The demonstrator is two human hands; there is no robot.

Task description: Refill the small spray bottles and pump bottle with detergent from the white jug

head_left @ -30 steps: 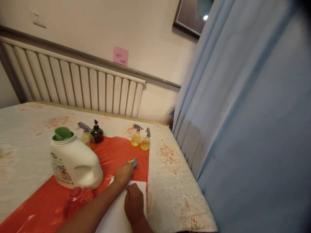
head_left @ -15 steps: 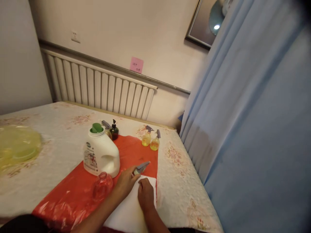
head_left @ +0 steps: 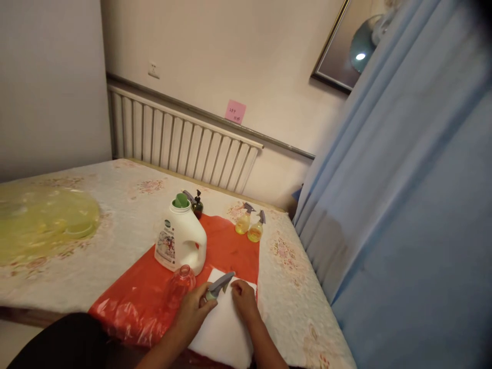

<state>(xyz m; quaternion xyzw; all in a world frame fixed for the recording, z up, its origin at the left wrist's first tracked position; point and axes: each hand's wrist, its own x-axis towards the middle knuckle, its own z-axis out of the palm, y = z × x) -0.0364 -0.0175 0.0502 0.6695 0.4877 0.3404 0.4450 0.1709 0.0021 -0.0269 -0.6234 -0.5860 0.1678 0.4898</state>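
My left hand (head_left: 192,309) grips a grey spray-trigger head (head_left: 220,283) over a white folded cloth (head_left: 225,325). My right hand (head_left: 243,302) rests on the cloth, fingertips close to the trigger head. A clear red round bottle (head_left: 180,281) without its top stands just left of my left hand on the orange plastic sheet (head_left: 142,287). Behind it stands a white detergent jug (head_left: 180,241) with a green cap.
Two small yellow spray bottles (head_left: 250,225) stand at the sheet's far edge, and a dark pump bottle (head_left: 197,204) with another sprayer sits behind the jug. A yellow plastic bag (head_left: 42,220) lies at left. Blue curtain (head_left: 403,205) hangs along the right; a radiator (head_left: 180,143) lines the wall.
My left hand drew back toward me with the trigger head, lifting it over the cloth. My right hand stayed on the cloth beside it. The view pulled back and turned left.
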